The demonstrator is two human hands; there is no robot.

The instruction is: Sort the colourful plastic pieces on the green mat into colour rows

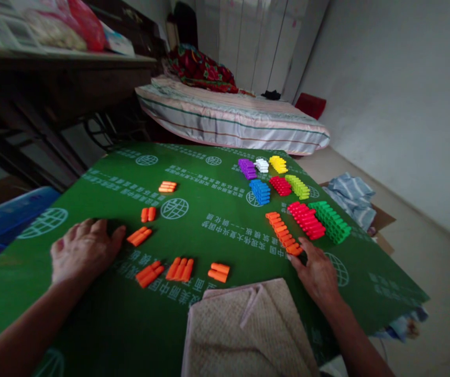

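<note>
My left hand (87, 247) lies palm down on the green table board (225, 230), its fingers spread and nothing in it. Just right of its thumb is a small group of orange plastic pegs (139, 236). My right hand (316, 267) pinches the near end of a long row of orange pegs (282, 230) between thumb and forefinger. Beyond that hand stand a block of red pegs (306, 220) and a block of green pegs (330, 222). More small orange groups lie between my hands, among them a trio (179, 269) and a pair (219, 272).
A folded beige cloth (248, 330) lies at the near edge. Purple (247, 168), white (261, 165), yellow (278, 164), blue (260, 192) and lime (297, 187) peg blocks stand farther back. A bed (232, 120) is behind the table, and a blue plastic container (12, 214) sits at left.
</note>
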